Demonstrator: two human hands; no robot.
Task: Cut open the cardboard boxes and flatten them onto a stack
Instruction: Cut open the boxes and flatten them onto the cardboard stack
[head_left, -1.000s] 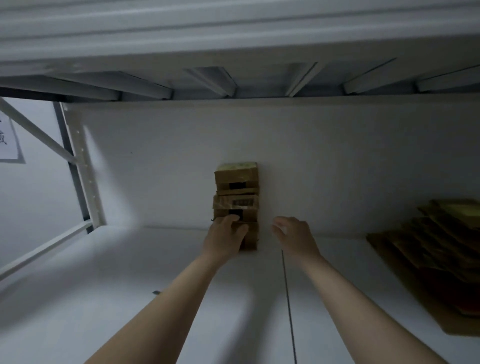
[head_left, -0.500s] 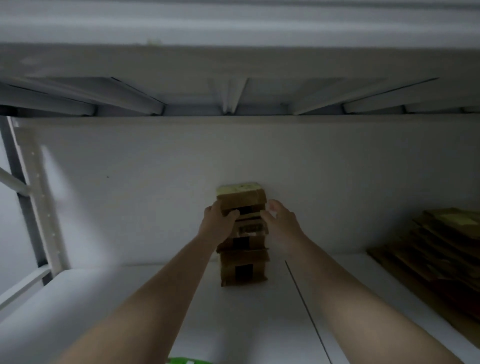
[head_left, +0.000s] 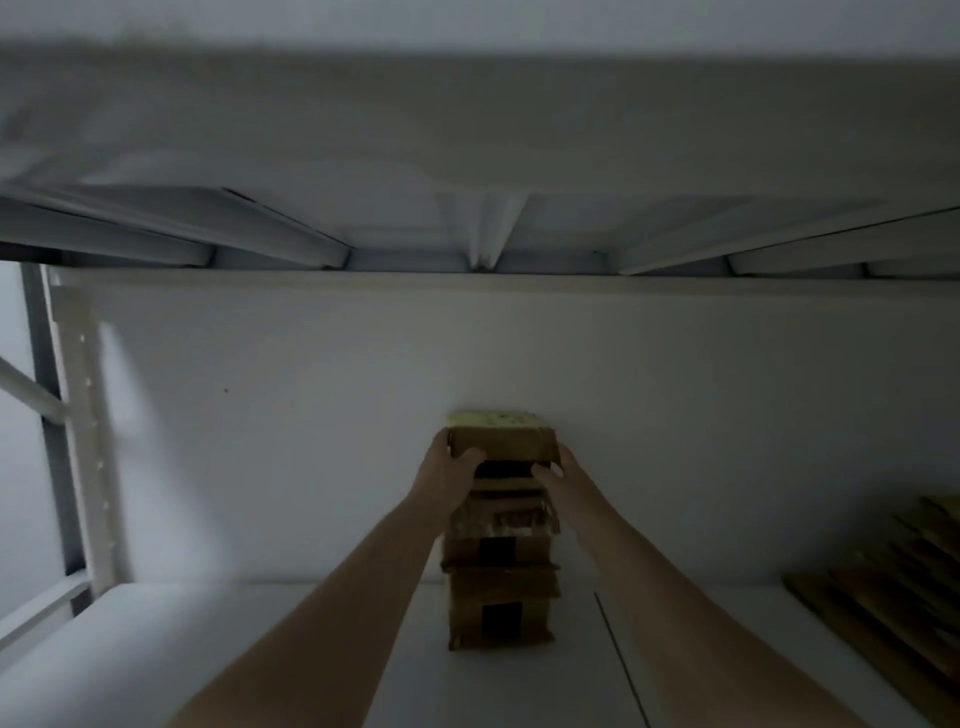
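Observation:
A tower of several small brown cardboard boxes (head_left: 500, 608) stands on the white shelf board (head_left: 260, 654), against the back wall. The top box (head_left: 506, 444) has a yellowish top face. My left hand (head_left: 448, 475) grips its left side, thumb across the front. My right hand (head_left: 563, 480) grips its right side, fingers curled round the edge. Both forearms reach in from the bottom of the view. No cutting tool shows.
A pile of flattened brown cardboard (head_left: 904, 582) lies at the right end of the shelf. A white upright post (head_left: 83, 441) and brace stand at the left. The shelf above, with ribs (head_left: 488, 234), hangs low overhead. A seam (head_left: 621, 660) runs along the board.
Both hands rose from the lower boxes to the top box and closed on its sides. My view moved closer and tilted slightly up.

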